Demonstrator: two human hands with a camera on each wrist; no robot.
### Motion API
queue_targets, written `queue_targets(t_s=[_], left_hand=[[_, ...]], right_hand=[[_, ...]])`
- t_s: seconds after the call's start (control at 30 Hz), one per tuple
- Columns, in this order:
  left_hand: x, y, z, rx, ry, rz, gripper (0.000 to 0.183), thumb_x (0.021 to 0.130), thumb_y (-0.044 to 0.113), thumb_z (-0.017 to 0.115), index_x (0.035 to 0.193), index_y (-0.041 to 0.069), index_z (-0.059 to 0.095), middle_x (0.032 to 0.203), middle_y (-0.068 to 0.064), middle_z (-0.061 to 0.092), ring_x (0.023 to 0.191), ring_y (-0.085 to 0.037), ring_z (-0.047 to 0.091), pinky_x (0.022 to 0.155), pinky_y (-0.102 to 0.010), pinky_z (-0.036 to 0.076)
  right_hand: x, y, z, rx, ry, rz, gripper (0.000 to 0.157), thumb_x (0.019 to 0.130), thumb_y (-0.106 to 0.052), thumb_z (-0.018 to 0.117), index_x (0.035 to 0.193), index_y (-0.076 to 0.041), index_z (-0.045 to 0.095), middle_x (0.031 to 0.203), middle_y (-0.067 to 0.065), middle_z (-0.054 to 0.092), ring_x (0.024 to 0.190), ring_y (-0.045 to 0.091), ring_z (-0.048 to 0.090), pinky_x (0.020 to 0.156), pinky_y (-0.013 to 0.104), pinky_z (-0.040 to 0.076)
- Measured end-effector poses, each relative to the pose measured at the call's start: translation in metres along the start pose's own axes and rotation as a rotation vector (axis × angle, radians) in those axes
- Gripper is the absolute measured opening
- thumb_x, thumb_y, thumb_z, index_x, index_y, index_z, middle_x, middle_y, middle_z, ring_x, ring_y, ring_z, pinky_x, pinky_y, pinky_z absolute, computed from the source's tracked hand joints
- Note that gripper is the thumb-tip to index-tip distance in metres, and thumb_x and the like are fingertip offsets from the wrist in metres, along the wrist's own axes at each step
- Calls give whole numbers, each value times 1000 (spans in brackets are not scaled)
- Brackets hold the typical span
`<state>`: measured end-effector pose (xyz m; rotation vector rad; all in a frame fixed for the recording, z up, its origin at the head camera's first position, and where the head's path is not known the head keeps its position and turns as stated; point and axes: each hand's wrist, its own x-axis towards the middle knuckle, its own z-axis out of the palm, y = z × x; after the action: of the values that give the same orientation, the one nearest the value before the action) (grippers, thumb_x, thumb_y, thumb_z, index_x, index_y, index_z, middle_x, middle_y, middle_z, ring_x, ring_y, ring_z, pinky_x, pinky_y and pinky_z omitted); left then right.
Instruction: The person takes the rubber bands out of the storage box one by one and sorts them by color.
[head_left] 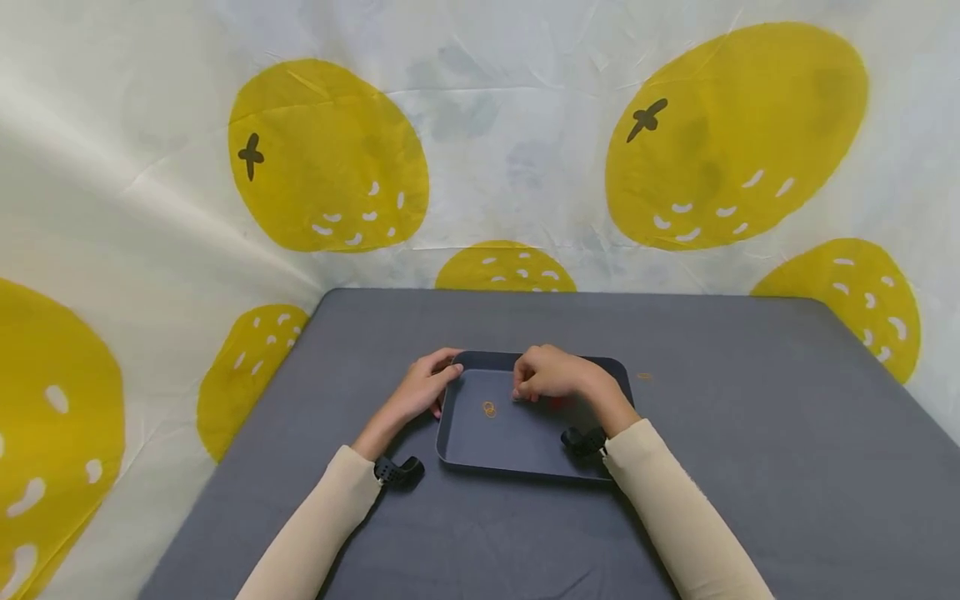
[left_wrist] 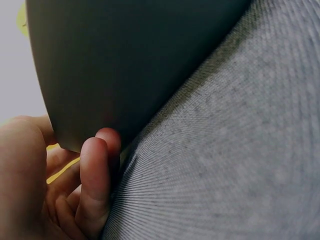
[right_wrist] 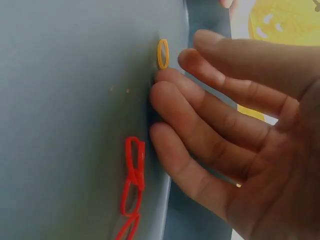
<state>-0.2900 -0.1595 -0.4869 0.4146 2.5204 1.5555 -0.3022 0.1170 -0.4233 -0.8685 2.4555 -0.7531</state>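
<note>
Thin orange loops [head_left: 489,409], apparently two overlapping, lie on the tray floor, 9 o'clock of its centre. Thin red loops [right_wrist: 132,160], at least three in a chain, lie at 1 o'clock of centre; right wrist view cuts the chain off, head view half hides it, so full count unsure. One single orange loop [head_left: 645,376] lies outside, on the table at 2 o'clock from the tray.

One dark grey rectangular shallow tray [head_left: 517,454] holds both groups. Two hands: left hand [head_left: 426,385] grips the tray's 10 o'clock corner, thumb over the rim, other fingers outside and low against the wall. Right hand [head_left: 551,372] is over the tray near 12 o'clock, fingers curved, tips pointing down near the floor, thumb and index tips close together; cannot tell if they pinch anything.

Two black wrist devices [head_left: 400,472], one per wrist; two cream sleeves [head_left: 318,521], entering from 7 and 5 o'clock.

Surface: one table under grey ribbed cloth [head_left: 450,542], slightly wrinkled at 6 o'clock. Room: white fabric backdrop [head_left: 517,50] behind and to 9 o'clock, six yellow fruit prints [head_left: 330,158] visible, two with dark stem marks.
</note>
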Motion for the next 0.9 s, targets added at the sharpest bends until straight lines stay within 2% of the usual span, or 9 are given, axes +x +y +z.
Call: queue_targets(t_s=[0.17,0.27,0.43,0.63,0.77,0.9], left_hand=[[-3,-2,-1,-7,24,-8,36,107,34,56,142,30,61,113,-8,73,43,-19,54,42,-44,56],[-1,-1,0,-1,17,-7,36,107,36,55,143,29,60,115,-8,73,45,-19,55,43,-44,56],[2,0,2,3,7,1,38,107,34,56,144,27,60,116,-9,73,44,-19,55,43,-43,56],[4,1,2,7,4,9,37,107,34,56,143,27,60,118,-8,73,43,-19,55,42,-43,57],[4,1,2,2,1,7,38,107,33,55,143,25,60,117,-11,73,43,-19,55,42,-44,57],[4,0,2,-1,7,2,37,107,32,55,143,26,60,115,-10,73,43,-18,55,42,-44,56]], right_hand=[[4,0,0,-16,19,-32,8,96,-9,70,90,-12,74,84,1,75,72,15,64,66,28,52],[3,1,-1,-12,43,-14,5,94,-5,70,94,-10,72,87,-1,76,75,14,66,68,28,53],[2,4,-1,-17,65,7,14,92,-1,69,102,-9,74,88,0,76,77,13,66,72,29,55],[5,7,2,-43,65,-2,7,92,-9,76,97,-13,78,87,-2,78,75,11,65,70,28,56],[9,6,5,-61,74,-23,5,90,-8,78,92,-13,79,84,-3,77,72,9,65,67,27,54],[11,2,7,-87,76,-10,9,89,-7,79,83,-14,78,79,-4,76,69,10,62,64,25,51]])
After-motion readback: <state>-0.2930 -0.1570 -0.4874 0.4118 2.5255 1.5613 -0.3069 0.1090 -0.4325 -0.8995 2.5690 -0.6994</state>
